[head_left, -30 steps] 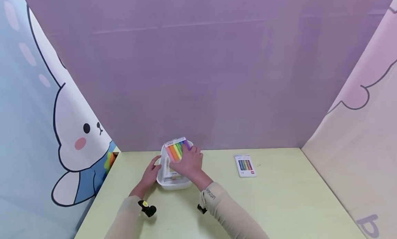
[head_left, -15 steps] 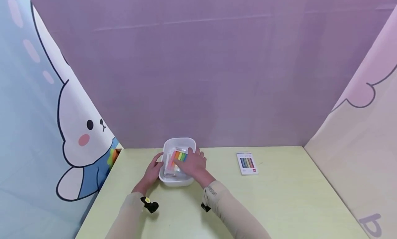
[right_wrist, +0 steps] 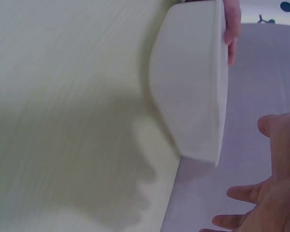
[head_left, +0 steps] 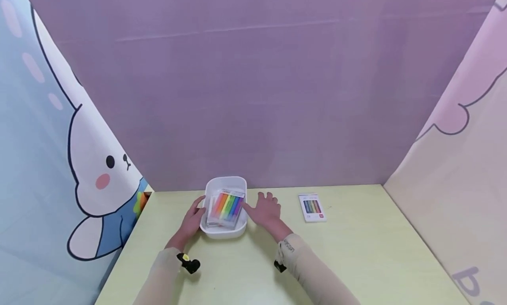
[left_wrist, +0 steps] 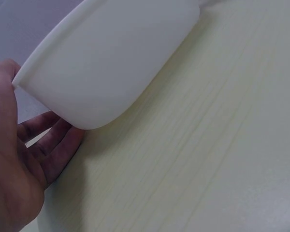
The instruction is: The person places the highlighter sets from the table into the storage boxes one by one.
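On the table, a white plastic bin (head_left: pixel 223 234) stands left of centre. In it lies a clear flat pack of rainbow-coloured sticks (head_left: pixel 227 207), over a paler pack (head_left: pixel 211 220) that it mostly hides. My left hand (head_left: pixel 192 220) holds the bin's left side; the left wrist view shows the thumb at the rim and the fingers against the outer wall of the bin (left_wrist: pixel 106 67). My right hand (head_left: pixel 266 211), empty with spread fingers, is just right of the bin. In the right wrist view, that hand (right_wrist: pixel 266 193) is apart from the bin (right_wrist: pixel 188 77).
A white flat box (head_left: pixel 312 207) with a picture or window of coloured sticks lies to the right on the pale wooden table (head_left: pixel 356 252). A purple backdrop (head_left: pixel 253 98) rises behind the table, and printed cloth panels (head_left: pixel 35 164) flank it.
The rainbow pack went down into the bin from above its rim. My right hand let go of it and moved right, out of the bin. My left hand stays at the bin's side.
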The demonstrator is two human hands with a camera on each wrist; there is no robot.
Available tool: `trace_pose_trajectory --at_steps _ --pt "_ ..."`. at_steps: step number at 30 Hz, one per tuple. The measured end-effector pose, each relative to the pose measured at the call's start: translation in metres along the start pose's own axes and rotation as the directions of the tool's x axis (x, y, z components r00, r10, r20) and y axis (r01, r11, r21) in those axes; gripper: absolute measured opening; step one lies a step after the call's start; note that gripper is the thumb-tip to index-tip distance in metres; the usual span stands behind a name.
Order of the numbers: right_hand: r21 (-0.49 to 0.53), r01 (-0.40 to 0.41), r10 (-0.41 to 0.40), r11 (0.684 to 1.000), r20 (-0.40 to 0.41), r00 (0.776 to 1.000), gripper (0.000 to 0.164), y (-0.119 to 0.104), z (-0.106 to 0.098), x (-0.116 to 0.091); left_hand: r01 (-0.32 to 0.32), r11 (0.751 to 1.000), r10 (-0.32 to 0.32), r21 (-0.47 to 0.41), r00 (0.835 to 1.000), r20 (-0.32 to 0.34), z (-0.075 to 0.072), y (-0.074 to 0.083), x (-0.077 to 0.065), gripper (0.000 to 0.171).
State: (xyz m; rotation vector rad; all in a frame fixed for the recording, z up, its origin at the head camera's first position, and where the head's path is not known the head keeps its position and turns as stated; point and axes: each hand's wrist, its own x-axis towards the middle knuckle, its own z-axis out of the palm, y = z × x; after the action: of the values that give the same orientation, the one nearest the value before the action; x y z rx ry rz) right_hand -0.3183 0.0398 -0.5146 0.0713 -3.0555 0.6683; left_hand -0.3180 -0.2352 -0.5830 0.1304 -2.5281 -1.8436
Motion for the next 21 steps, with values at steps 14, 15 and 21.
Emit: trace_pose_trajectory --at_steps 14,15,21 --pt "-0.029 -0.074 0.073 0.997 -0.023 0.997 0.083 0.081 -0.005 0.002 -0.015 1.0 0.016 0.017 0.999 -0.031 0.004 -0.008 0.002 0.046" --pt "-0.031 -0.08 0.079 0.996 -0.019 0.997 0.084 0.086 -0.007 0.001 -0.019 1.0 0.02 0.018 0.999 -0.03 0.004 -0.008 0.002 0.045" --pt "-0.014 -0.096 0.096 0.995 -0.024 0.995 0.081 0.114 -0.019 0.005 -0.018 1.0 0.019 0.024 0.999 -0.031 0.005 -0.007 0.0 0.045"
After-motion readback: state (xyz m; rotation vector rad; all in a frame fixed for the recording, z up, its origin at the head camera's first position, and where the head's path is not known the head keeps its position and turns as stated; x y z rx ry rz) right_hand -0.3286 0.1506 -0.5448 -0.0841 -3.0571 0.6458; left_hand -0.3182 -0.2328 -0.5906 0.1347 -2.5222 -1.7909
